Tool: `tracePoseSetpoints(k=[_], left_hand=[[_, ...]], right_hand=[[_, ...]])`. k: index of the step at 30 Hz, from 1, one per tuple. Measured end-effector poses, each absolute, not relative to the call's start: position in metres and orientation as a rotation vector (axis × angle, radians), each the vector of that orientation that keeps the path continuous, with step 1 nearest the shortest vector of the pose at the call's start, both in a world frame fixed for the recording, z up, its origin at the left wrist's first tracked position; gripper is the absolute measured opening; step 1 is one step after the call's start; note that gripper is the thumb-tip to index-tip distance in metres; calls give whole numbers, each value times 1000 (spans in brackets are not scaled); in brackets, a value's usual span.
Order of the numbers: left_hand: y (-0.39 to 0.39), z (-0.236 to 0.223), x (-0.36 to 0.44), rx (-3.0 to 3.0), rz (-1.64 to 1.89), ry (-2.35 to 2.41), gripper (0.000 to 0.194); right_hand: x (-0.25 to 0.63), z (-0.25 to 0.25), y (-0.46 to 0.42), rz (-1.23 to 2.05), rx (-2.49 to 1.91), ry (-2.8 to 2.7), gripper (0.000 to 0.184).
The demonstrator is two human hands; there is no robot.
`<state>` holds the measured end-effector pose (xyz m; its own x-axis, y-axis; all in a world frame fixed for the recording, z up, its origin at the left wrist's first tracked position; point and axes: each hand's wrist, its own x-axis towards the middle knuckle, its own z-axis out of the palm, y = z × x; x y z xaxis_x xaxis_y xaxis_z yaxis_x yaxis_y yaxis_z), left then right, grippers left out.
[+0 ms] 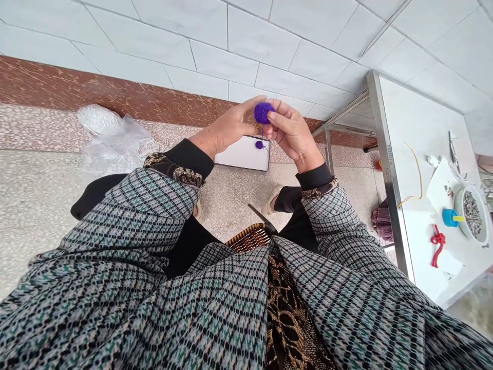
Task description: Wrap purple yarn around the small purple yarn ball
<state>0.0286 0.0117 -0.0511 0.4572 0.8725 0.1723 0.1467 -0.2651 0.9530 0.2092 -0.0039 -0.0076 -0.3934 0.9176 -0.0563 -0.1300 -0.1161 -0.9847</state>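
A ball of purple yarn (pixel 262 112) is held up between my two hands. The thumb of my right hand (pixel 291 132) presses on its near side, with the fingers curled beneath. From the left, the curved fingers of my left hand (pixel 229 126) reach round the ball's far side; its thumb is by the lower edge, and their exact contact is partly hidden. A purple strand hangs from the ball towards a smaller purple piece (pixel 259 145), which appears over or in a shallow white box (pixel 239 158) on the floor.
Clear plastic with white cord (pixel 115 131) lies left by the wall. A metal-edged white table (pixel 416 169) at right bears a white bowl (pixel 473 213), a blue-capped item (pixel 449 217) and a red knotted cord (pixel 438 239). A woven seat (pixel 250 237) shows between my legs.
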Motion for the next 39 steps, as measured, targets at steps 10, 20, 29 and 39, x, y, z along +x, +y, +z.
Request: tracePoseSetpoints(k=[10,20,29,39], left_hand=[[-1,-38,40,1655,841,1022,19],[-3,-6,10,1967,761,983,20],[1,-20,16,1872,639,985,21],[0,-1,0,2014,580,891,20]], right_hand=[[229,-16,14,1511,-1102,-1184,54],[219,-22,5,1627,-1180,-1708,47],[218,-7,5,1470,-912,-1234,57],[225,-14,4,1716,-1096,-1974,36]])
